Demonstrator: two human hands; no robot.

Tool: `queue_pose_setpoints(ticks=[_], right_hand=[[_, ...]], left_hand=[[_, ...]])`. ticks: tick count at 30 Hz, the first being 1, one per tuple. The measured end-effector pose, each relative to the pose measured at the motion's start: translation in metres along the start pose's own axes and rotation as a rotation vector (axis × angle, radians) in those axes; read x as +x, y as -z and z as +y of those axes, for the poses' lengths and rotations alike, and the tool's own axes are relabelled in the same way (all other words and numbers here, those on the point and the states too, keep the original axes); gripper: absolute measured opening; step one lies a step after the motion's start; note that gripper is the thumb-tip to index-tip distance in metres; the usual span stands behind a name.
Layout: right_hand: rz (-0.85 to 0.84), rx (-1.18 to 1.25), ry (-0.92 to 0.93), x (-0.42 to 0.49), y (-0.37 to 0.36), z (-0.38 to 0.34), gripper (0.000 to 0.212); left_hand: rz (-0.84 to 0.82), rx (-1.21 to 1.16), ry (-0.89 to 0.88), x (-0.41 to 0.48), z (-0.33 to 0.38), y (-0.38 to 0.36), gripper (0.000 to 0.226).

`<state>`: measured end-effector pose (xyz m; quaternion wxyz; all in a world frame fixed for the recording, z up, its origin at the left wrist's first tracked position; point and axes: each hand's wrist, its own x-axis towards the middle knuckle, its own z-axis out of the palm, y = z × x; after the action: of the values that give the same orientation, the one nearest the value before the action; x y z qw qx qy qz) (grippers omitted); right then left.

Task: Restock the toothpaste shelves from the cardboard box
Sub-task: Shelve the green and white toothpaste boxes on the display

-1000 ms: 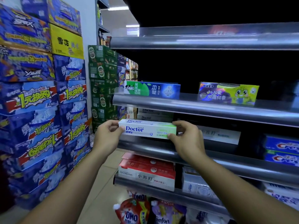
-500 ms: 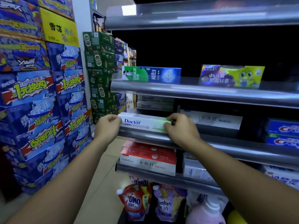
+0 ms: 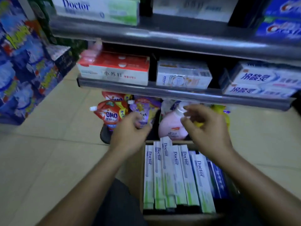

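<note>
Cardboard box (image 3: 179, 218), near: white-green toothpaste cartons (image 3: 172, 175) on edge, blue cartons (image 3: 218, 181) at right. Above it, my left hand (image 3: 130, 134) and right hand (image 3: 206, 128): fingers loosely curled, empty.

White-and-green toothpaste cartons (image 3: 171, 176), red pouch (image 3: 110, 114)

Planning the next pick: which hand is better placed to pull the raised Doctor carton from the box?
Left, marginally. The left hand, empty with loosely curled fingers, hangs beside the top of the raised Doctor carton; the right hand sits farther off, over the pink bottle.
</note>
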<state>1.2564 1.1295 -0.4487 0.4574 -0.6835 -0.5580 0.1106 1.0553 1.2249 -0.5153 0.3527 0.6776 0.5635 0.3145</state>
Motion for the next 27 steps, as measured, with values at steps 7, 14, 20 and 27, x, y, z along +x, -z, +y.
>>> queue_pose_setpoints(ticks=[7, 14, 20, 27], right_hand=[[-0.079, -0.040, -0.270, -0.085, 0.017, 0.077, 0.046], [-0.170, -0.088, -0.417, -0.143, 0.010, 0.090, 0.025], [-0.373, -0.048, -0.146, -0.163, -0.014, 0.064, 0.070], [-0.085, -0.057, -0.175, -0.150, -0.009, 0.076, 0.051]], left_hand=[[-0.391, 0.533, 0.092, -0.037, -0.031, -0.113, 0.080], [-0.357, 0.203, 0.124, -0.039, -0.024, -0.111, 0.056], [-0.327, 0.000, 0.293, -0.037, 0.000, -0.095, 0.058], [-0.356, -0.383, 0.346, -0.038, -0.004, -0.081, 0.017]])
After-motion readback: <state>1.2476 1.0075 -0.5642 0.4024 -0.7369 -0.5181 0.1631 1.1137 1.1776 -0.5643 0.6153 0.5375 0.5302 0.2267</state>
